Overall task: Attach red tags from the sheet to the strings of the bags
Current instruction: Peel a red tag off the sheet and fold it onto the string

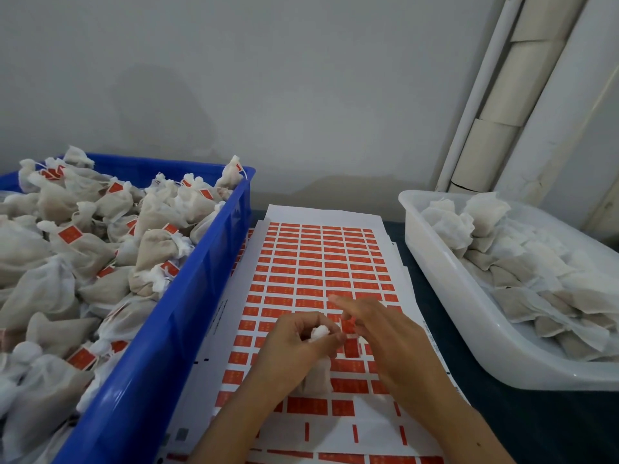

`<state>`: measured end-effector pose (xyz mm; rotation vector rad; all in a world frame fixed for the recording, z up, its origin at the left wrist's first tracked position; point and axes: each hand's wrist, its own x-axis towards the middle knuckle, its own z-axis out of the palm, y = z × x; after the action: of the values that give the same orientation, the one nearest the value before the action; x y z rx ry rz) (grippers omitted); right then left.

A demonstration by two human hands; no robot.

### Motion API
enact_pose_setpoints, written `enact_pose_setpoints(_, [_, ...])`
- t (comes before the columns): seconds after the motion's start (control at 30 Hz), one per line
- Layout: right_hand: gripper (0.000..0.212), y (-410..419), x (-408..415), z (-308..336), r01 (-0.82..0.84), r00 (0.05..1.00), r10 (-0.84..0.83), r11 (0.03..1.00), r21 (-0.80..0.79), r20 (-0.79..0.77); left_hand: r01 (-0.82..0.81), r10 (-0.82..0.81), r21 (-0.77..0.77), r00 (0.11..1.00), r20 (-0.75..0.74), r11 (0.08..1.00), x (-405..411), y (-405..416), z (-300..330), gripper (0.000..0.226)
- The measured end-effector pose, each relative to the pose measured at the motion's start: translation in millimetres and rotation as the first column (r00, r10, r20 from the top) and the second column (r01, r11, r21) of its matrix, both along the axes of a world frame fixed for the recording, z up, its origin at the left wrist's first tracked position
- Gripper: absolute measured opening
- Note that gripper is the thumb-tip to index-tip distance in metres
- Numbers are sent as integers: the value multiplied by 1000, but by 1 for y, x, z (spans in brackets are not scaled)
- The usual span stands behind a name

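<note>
Above sheet (321, 262), bag (318, 373) in left grip (294, 343)

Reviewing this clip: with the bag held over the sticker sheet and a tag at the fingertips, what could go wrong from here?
The red tag pinched by the right hand is small; it might fold crooked or miss the string. The bag gripped by the left hand hangs over the tag sheet and could brush other tags loose.
</note>
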<state>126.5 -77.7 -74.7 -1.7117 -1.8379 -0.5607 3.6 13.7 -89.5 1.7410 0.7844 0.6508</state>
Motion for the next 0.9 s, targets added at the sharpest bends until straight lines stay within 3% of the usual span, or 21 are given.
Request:
enact_pose_setpoints(0.07, [58, -2, -1, 1, 74, 997, -75, 996, -53, -15, -12, 12, -6, 1000, -2, 1000, 0, 1, -1, 14])
enact_pose_setpoints(0.1, [55, -3, -3, 5, 102, 987, -115, 989, -109, -114, -17, 17, -19, 1000, 1, 1000, -1, 1, -1, 13])
enact_pose_setpoints(0.13, [36, -4, -3, 9, 116, 958, -163, 973, -202, -236, -19, 20, -35, 1000, 5, 999, -1, 2, -2, 12])
enact_pose_setpoints(0.17, [38, -5, -1, 12, 105, 901, -206, 957, -269, -381, -20, 21, -50, 1000, 10, 999, -2, 2, -2, 11])
enact_pose_setpoints(0.2, [57, -5, 0, 12, 111, 845, -230, 959, -262, -482, -19, 20, -60, 1000, 14, 998, -2, 3, -2, 11])
enact_pose_setpoints(0.3, [31, -6, 5, 8, 94, 713, -126, 992, -85, -690, -22, 25, -84, 999, 28, 996, -3, 4, -1, 11])
enact_pose_setpoints(0.37, [24, -5, 5, 8, 44, 638, -84, 996, -72, -765, -37, 41, -110, 999, 33, 993, -2, 4, 0, 10])
enact_pose_setpoints(0.47, [26, -4, 4, 5, -69, 650, -75, 985, -156, -756, -36, 42, -133, 998, 45, 990, -3, 4, 1, 11])
enact_pose_setpoints(0.6, [11, -2, 4, 0, -43, 776, -98, 977, -209, -623, -35, 44, -146, 997, 57, 989, -4, 3, 1, 11])
enact_pose_setpoints(0.63, [18, -2, 4, -1, -35, 790, -94, 980, -198, -606, -39, 48, -149, 997, 54, 988, -4, 3, 1, 11])
enact_pose_setpoints(0.73, [31, 0, 6, -5, -15, 797, -82, 988, -154, -599, -51, 57, -151, 998, 38, 987, -3, 4, 1, 11])
enact_pose_setpoints(0.9, [28, -1, 5, -9, 20, 797, -103, 989, -146, -595, -100, 105, -139, 994, 29, 985, -2, 4, -2, 10])
